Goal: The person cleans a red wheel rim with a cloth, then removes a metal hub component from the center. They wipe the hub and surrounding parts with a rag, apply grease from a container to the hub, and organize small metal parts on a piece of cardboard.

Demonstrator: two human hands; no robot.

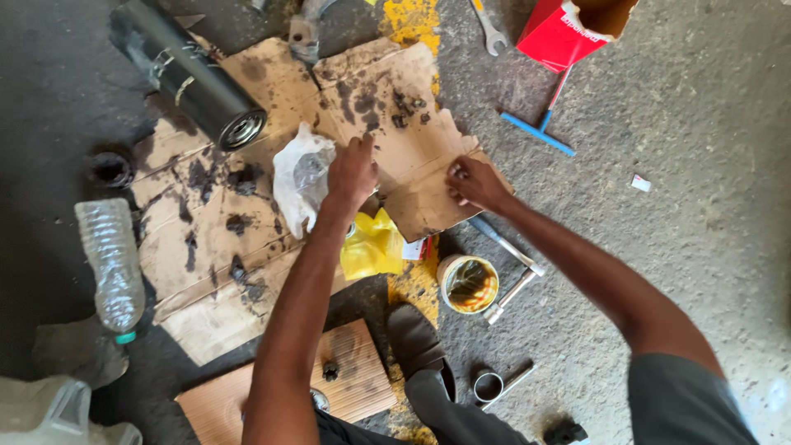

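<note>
Nearest the camera, a pale wooden block (pixel 354 383) lies on the grey concrete floor (pixel 700 165), with a small dark nut (pixel 330 371) sitting on it and the person's dark shoe (pixel 416 342) just beside it. To the right of the shoe lie a short metal ring (pixel 488 385) and, a little farther out, a small round tub of yellowish grease (pixel 468 284) next to a silver T-shaped wrench (pixel 511 272). At the left edge a crushed clear plastic bottle with a green cap (pixel 109 264) lies on its side.

Farther out, both arms reach over a flattened sheet of grease-stained brown cardboard (pixel 247 214). The left hand (pixel 352 175) rests palm down on the cardboard, fingers loosely spread and holding nothing that can be seen, touching a crumpled white plastic bag (pixel 301 175); a yellow plastic bag (pixel 371 245) lies just under the forearm. The right hand (pixel 476 183) pinches the cardboard's torn right edge between narrowly closed fingertips.

Beyond the hands, a black cylindrical filter with a metal end (pixel 194 76) lies on the cardboard's far left corner. Farthest away are a blue-handled T-shaped tool (pixel 537 132), a red cardboard box (pixel 568 33) and 1 silver spanner (pixel 489 29).
</note>
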